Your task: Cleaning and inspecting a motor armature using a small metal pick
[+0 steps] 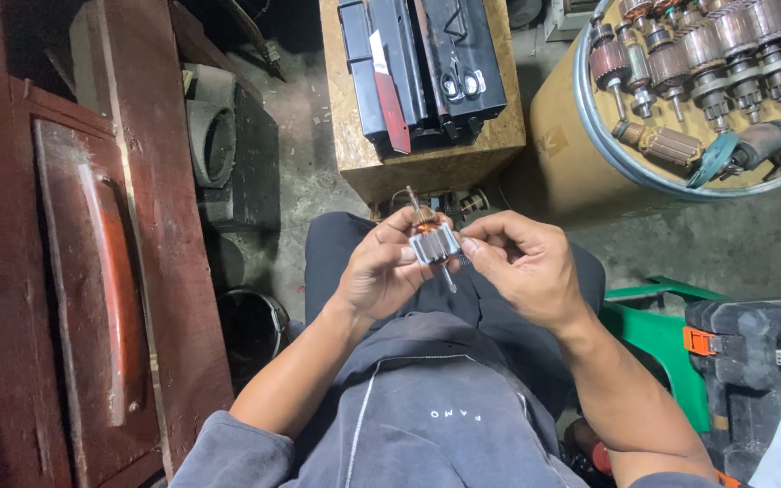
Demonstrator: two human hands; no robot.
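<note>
1. Two bare hands meet at the centre of the frame over the person's lap, both closed on one small motor armature (433, 242).
2. Left hand (381, 271): fingers curl round the armature's left side and copper-wound upper end, clamped on it.
3. Right hand (522, 267): thumb and forefinger pinch together at the armature's right edge, touching it; whether they also hold a wire or tool there is too small to tell.
4. Its thin shaft sticks out up-left and down-right of the steel core, tilted.
5. Risk, as I judge it: the grip is fingertip-only over the knees, so a slip would drop the part to the concrete floor (734, 244) and could bend the shaft.
6. More armatures (707, 45) lie on the round drum top (589, 136), upper right, well apart.
</note>
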